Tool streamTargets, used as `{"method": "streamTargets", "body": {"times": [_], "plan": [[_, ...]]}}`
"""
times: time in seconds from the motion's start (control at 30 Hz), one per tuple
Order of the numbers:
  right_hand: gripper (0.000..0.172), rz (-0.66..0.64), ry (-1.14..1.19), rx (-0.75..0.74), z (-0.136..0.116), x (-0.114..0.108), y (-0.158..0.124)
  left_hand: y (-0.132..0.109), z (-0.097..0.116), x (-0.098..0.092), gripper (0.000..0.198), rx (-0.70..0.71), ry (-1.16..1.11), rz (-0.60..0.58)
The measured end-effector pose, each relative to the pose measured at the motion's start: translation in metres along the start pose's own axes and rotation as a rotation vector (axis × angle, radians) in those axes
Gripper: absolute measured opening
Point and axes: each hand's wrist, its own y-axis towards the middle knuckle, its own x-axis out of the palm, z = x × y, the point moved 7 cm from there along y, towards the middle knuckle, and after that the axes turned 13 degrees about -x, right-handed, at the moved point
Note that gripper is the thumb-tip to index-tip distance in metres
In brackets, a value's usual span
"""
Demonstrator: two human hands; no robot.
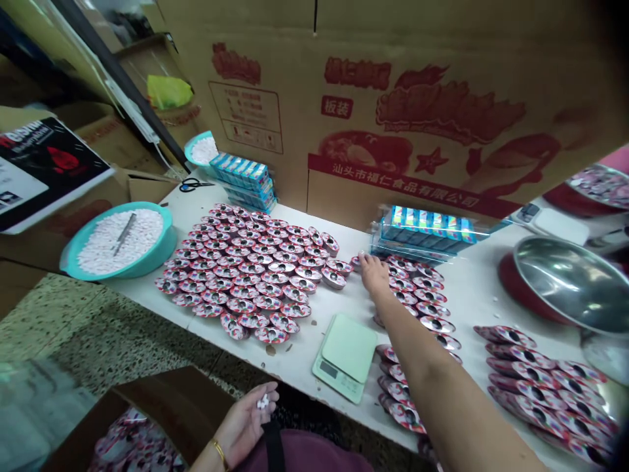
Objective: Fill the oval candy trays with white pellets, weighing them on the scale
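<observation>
My left hand (251, 414) is cupped palm up near my lap, with a few small white pellets (263, 402) lying in it. Stretched across the table, my right hand (375, 275) has its fingers drawn together beside a small red-and-white pouch (356, 263). A pale speck shows at its fingertips, too small to name. Left of that hand stands a broad block of upright pouches (255, 269) with open oval tops and dark insides. More such pouches (432, 296) stand in rows to its right, partly hidden by my forearm. A pale green kitchen scale (344, 354) lies between the groups.
A turquoise basin (170, 237) of white pellets, with a metal strip on top, stands at the left. Scissors (189, 185) and blue box stacks (240, 172) (427, 229) sit along a tall carton (295, 177). A steel bowl (574, 275) is at right; a carton of pouches (162, 400) is below left.
</observation>
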Motion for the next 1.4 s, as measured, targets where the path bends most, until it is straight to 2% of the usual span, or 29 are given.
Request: {"method": "streamTargets", "body": {"times": [0.07, 0.13, 0.2, 0.27, 0.37, 0.43, 0.5, 0.6, 0.67, 0.77, 0.83, 1.0, 1.17, 1.4], "plan": [[0.034, -0.001, -0.017, 0.015, 0.005, -0.011, 0.006, -0.002, 0.000, 0.001, 0.019, 0.000, 0.003, -0.005], [0.033, 0.084, -0.029, 0.037, 0.004, -0.038, -0.003, -0.001, 0.001, 0.004, 0.020, -0.014, 0.005, -0.028], [0.037, 0.176, -0.021, -0.017, -0.009, -0.067, -0.027, 0.002, 0.001, 0.014, 0.021, -0.048, -0.009, -0.082], [0.038, 0.168, 0.011, -0.157, -0.037, -0.083, -0.064, 0.005, 0.001, 0.032, 0.023, -0.086, -0.038, -0.158], [0.037, 0.014, 0.067, -0.308, -0.082, -0.073, -0.125, 0.011, 0.004, 0.064, 0.025, -0.120, -0.060, -0.288], [0.037, -0.065, 0.101, -0.324, -0.104, -0.056, -0.155, 0.016, 0.006, 0.081, 0.029, -0.142, -0.022, -0.356], [0.037, -0.081, 0.133, -0.298, -0.121, -0.042, -0.175, 0.020, 0.006, 0.091, 0.031, -0.153, 0.008, -0.389], [0.036, -0.006, 0.216, -0.264, -0.149, -0.040, -0.191, 0.022, -0.002, 0.094, 0.032, -0.178, 0.033, -0.393], [0.032, 0.015, 0.329, -0.344, -0.179, -0.045, -0.200, 0.021, -0.011, 0.091, 0.032, -0.195, 0.044, -0.371], [0.029, -0.097, 0.468, -0.507, -0.228, -0.045, -0.214, 0.016, -0.029, 0.080, 0.035, -0.238, 0.091, -0.320], [0.025, -0.181, 0.507, -0.545, -0.246, -0.042, -0.223, 0.013, -0.039, 0.072, 0.037, -0.275, 0.121, -0.295], [0.014, -0.281, 0.644, -0.615, -0.257, -0.037, -0.232, 0.010, -0.049, 0.059, 0.036, -0.297, 0.116, -0.322], [0.016, -0.307, 0.710, -0.510, -0.248, -0.035, -0.233, 0.014, -0.052, 0.056, 0.028, -0.283, 0.129, -0.337], [0.017, -0.300, 0.785, -0.467, -0.241, -0.042, -0.240, 0.021, -0.061, 0.053, 0.019, -0.333, 0.167, -0.298]]}}
